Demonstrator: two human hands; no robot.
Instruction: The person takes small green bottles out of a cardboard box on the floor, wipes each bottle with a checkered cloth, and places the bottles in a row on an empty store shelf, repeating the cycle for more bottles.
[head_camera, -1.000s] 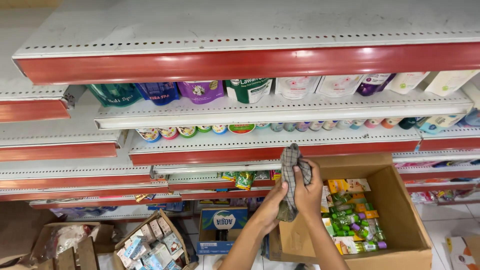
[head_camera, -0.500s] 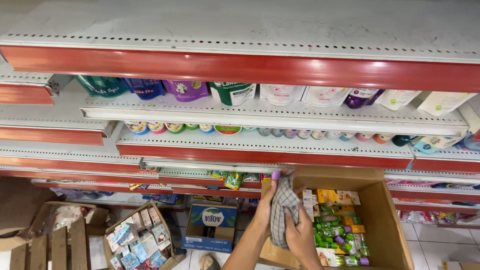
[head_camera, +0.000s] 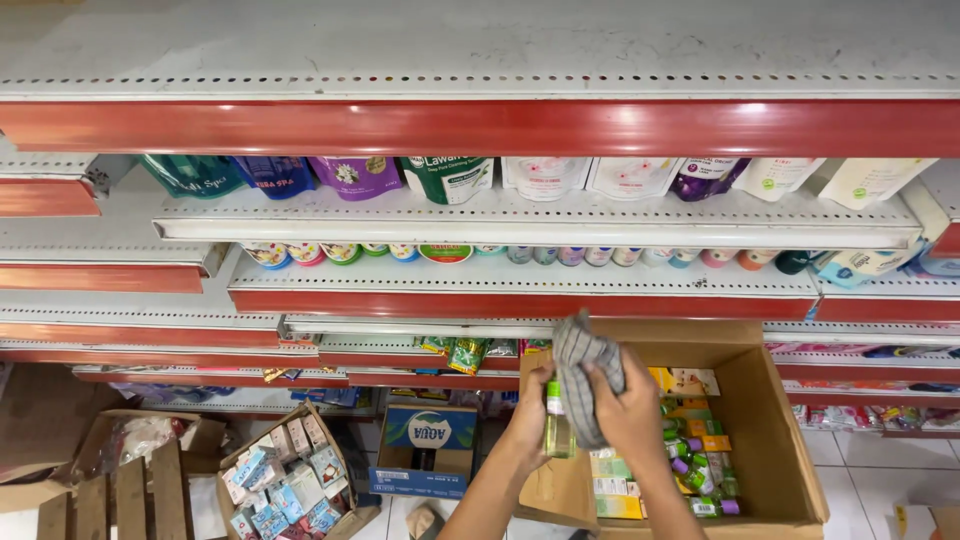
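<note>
At the far left, low down, sits an open brown cardboard box with wooden slats (head_camera: 120, 480) in front of it, and just to its right a smaller open carton packed with little blue and white packets (head_camera: 285, 480). Next along on the floor stands a blue and white cardboard case (head_camera: 430, 450). Above all of this run the white perforated metal shelves with glossy red front strips (head_camera: 480, 125), the upper tiers carrying a row of coloured refill pouches (head_camera: 450, 178) and a row of small round tubs (head_camera: 445, 253).

Your left hand (head_camera: 532, 420) comes up in the middle of the view, its fingers wrapped closed around a small clear bottle of pale yellow-green liquid with a green cap (head_camera: 556, 425), held upright. Just to the right, your right hand (head_camera: 632, 410) is closed on a grey and white checked cloth (head_camera: 585, 375); the cloth bunches above your knuckles and drapes against the bottle's right side, touching it. Both hands hang over the left part of a large open brown cardboard box (head_camera: 770, 430). Inside it lie small green bottles with purple caps (head_camera: 695, 470) and flat yellow and orange cartons (head_camera: 690, 385).
</note>
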